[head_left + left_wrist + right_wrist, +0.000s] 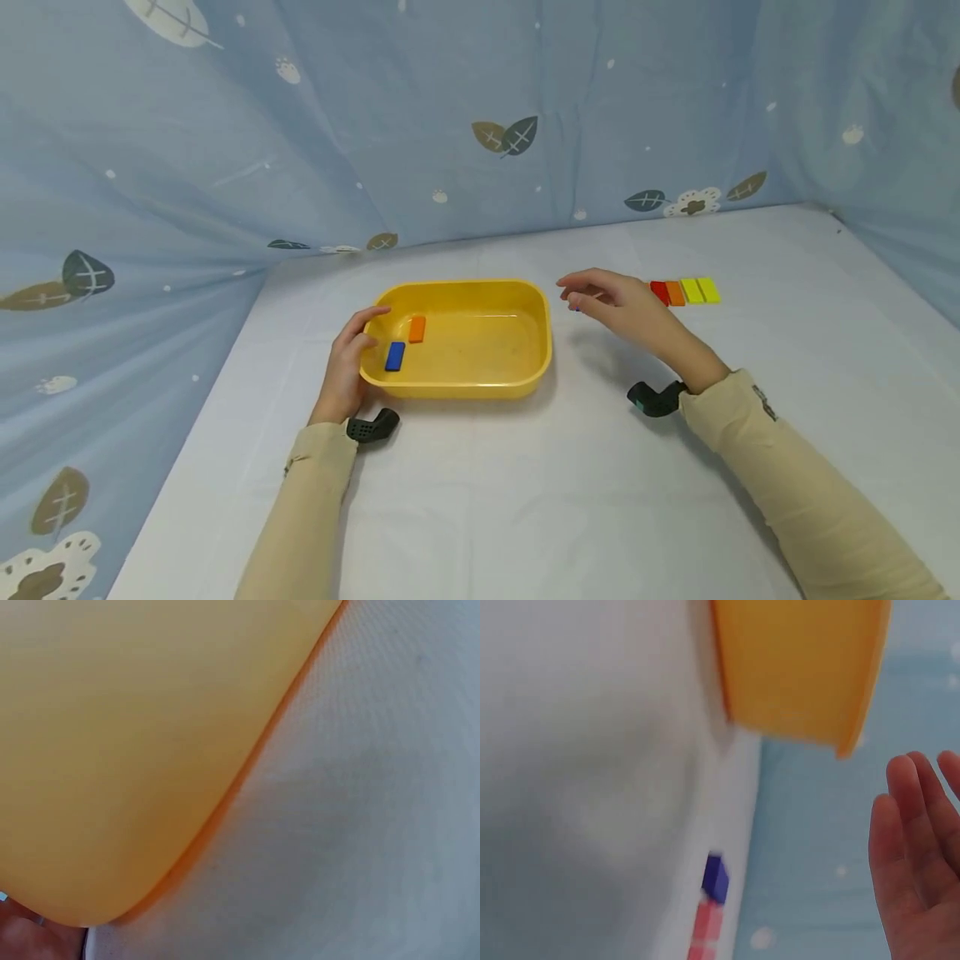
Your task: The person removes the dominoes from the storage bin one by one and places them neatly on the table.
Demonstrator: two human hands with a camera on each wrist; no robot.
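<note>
My left hand [345, 367] grips the left end of a yellow plastic basin [457, 390], its fingers over the rim. Inside the basin, near that hand, lie an orange block [417, 329] and a blue block [395, 357], both small and flat. Just right of the basin, my right hand [618, 308] is raised over a row of similar blocks, fingers extended and nothing in them. From that row a red block [660, 292], an orange block [676, 293] and two yellow blocks [700, 291] show; a blue block [715, 879] stands at its near end in the right wrist view. The hand hides part of the row.
A white cloth [487, 492] covers the table. Behind it and along both sides hangs a blue curtain [420, 108] with leaf prints. Black wrist cameras sit on the left wrist [373, 426] and right wrist [655, 400].
</note>
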